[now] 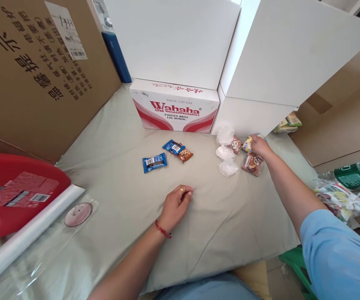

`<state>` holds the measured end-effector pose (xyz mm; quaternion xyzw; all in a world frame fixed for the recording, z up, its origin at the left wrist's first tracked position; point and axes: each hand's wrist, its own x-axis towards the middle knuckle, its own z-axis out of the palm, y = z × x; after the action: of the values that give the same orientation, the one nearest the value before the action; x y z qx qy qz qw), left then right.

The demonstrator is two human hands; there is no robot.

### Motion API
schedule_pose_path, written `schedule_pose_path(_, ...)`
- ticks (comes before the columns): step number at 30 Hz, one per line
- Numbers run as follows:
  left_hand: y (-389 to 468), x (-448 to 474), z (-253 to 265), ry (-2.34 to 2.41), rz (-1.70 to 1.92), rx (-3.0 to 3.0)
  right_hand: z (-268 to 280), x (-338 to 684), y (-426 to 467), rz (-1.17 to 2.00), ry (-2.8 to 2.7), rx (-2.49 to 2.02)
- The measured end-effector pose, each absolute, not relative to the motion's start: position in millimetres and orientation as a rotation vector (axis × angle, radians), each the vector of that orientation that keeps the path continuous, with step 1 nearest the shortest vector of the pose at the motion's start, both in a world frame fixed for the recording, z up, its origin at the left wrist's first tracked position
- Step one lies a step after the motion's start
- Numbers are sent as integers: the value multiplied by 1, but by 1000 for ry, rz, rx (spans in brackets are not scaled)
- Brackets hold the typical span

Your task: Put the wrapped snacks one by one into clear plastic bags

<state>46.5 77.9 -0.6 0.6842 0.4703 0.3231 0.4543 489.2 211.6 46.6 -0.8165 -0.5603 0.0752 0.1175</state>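
Observation:
My right hand reaches to the back right of the cloth-covered table, its fingers closed on a small yellow snack packet. Just in front of it is a brown snack packet, and another brown packet sits to its left. Beside them is a column of crumpled white plastic bags. My left hand, loosely curled with nothing visible in it, rests near the middle. Beyond it lie a blue packet and a second blue packet, which partly covers a brown-orange packet.
A Wahaha water carton and tall white boxes line the back. On the left are a large cardboard box, a red container and a white roll. A plastic bottle and bagged goods are at right.

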Motion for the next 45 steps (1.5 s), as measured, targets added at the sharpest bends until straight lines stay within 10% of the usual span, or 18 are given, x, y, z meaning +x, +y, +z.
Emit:
schedule_pose_path(23,80,44,-1,1132,770,1691,55,467,212,275,-1786,-2560)
schedule_pose_path(30,82,44,-3,1126,803,1607,87,424,172,-275,-1687,-2395)
schedule_pose_path(45,85,39,8,950,1008,1005,34,271,98,1099,-1455,-1377)
